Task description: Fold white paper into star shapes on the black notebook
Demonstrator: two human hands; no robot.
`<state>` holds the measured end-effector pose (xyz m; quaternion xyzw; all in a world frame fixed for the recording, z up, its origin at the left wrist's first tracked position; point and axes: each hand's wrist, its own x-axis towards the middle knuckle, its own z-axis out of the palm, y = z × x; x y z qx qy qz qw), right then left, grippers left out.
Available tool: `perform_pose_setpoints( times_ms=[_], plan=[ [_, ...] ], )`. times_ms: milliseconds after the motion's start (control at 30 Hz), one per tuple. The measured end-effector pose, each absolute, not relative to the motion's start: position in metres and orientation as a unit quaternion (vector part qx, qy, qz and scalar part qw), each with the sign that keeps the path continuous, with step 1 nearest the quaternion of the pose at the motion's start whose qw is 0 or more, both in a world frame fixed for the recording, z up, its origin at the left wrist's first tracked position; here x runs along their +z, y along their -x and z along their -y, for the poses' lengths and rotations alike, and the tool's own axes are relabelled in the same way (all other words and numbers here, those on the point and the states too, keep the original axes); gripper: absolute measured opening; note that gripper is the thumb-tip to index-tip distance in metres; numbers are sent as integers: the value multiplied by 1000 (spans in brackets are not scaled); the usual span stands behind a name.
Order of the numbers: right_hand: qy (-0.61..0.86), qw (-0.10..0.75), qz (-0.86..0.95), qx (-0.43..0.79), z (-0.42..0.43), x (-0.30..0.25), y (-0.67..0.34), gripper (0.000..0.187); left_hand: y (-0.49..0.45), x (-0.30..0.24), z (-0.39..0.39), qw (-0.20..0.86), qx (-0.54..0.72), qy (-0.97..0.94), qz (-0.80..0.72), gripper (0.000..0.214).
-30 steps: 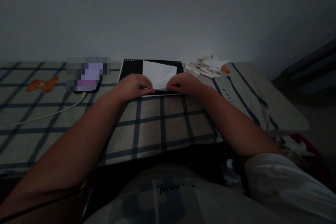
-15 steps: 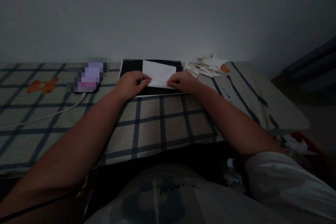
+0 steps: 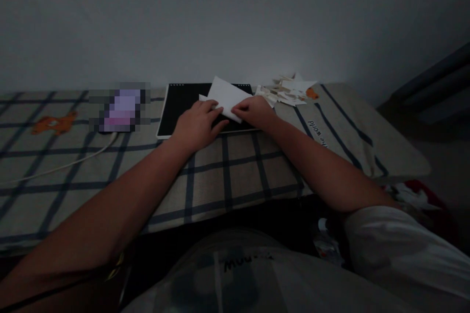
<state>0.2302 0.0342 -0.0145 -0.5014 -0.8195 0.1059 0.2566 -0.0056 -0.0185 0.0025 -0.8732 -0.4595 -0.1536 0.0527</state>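
Note:
A folded white sheet of paper (image 3: 225, 95) lies tilted on a black board (image 3: 176, 107) that rests on a checked cloth surface. My left hand (image 3: 198, 124) presses flat on the paper's lower left part, fingers stretched toward its edge. My right hand (image 3: 255, 111) pinches the paper's right lower edge. Both forearms reach forward from the bottom of the view.
A heap of paper scraps (image 3: 288, 92) sits right of the board near the wall. A blurred purple device (image 3: 119, 110) with a white cable (image 3: 58, 166) lies to the left. An orange bear print (image 3: 53, 122) marks the cloth. The cloth's edge drops at the right.
The paper has been turned so it lies at an angle, its corner pointing up. My left hand slid right onto it, and the left part of the board is now uncovered.

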Motion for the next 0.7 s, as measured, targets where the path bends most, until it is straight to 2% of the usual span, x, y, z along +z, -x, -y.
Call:
perform_pose_setpoints(
  times_ms=[200, 500, 700],
  plan=[
    [460, 240, 849, 104, -27, -14, -227, 32, 7, 4, 18, 38, -161, 858, 485, 60],
    [386, 213, 897, 41, -29, -9, -236, 40, 11, 3, 10, 18, -128, 856, 501, 56],
    [420, 178, 890, 17, -33, -20, -244, 37, 17, 2, 6, 34, -142, 854, 499, 52]
  ],
)
